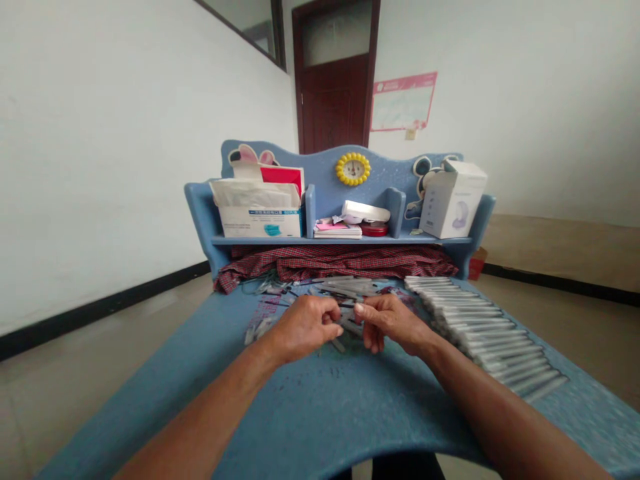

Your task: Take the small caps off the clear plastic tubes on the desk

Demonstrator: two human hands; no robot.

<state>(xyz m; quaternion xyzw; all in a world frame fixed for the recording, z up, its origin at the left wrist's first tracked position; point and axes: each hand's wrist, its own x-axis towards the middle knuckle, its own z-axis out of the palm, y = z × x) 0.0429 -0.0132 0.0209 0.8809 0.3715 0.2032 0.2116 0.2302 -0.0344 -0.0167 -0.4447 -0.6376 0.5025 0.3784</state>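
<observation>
Over the middle of the blue table, my left hand is closed, its fingers curled in toward the thumb. Facing it, my right hand pinches with thumb and forefinger while the other fingers hang down. A thin dark rod shows in the gap between the hands, its right end at my right fingertips. What my left fingers hold is hidden. Loose clear, pen-like tubes lie just beyond the hands. Small clear pieces are scattered left of my left hand.
Many pale tubes lie side by side along the table's right. Bunched red checked cloth runs under the blue shelf. On it stand a mask box, a white carton and a stack of papers.
</observation>
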